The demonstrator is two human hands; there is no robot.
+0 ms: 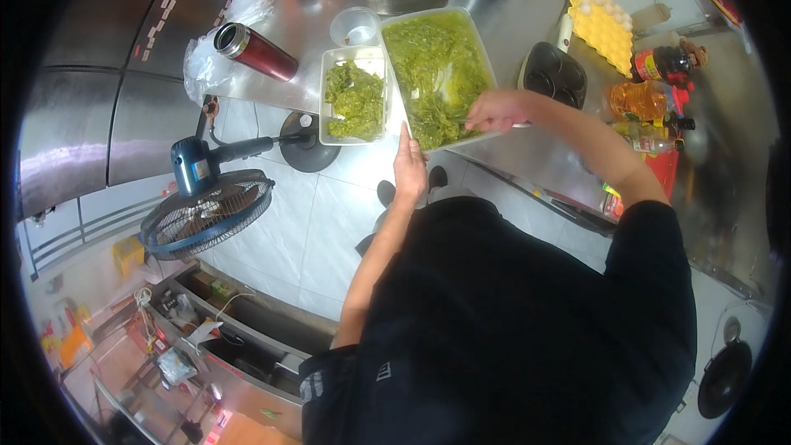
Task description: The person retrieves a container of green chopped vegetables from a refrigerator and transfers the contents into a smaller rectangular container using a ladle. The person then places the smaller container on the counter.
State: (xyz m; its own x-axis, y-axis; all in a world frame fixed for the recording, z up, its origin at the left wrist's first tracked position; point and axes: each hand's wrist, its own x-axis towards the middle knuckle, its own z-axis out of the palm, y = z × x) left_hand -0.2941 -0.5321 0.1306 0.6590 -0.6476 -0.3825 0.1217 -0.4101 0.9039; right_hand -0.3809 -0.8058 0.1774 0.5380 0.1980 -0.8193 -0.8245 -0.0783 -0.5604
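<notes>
A large plastic tub (489, 62) full of chopped green food in liquid stands at the counter's edge. My right hand (499, 112) is closed on a utensil handle at its near right side; the utensil's far end is hidden in the green food. My left hand (410, 164) steadies the tub's near left corner, fingers along the rim. Left of the tub, a smaller rectangular plastic container (323, 99) holds a heap of the same green food. A round clear plastic bowl (355, 27) sits behind the smaller container.
A red thermos flask (262, 54) and plastic bags (210, 62) are on the left of the steel counter. To the right are a dark molded pan (552, 74), a yellow egg tray (596, 31) and several bottles (639, 101). A fan (207, 213) stands at lower left.
</notes>
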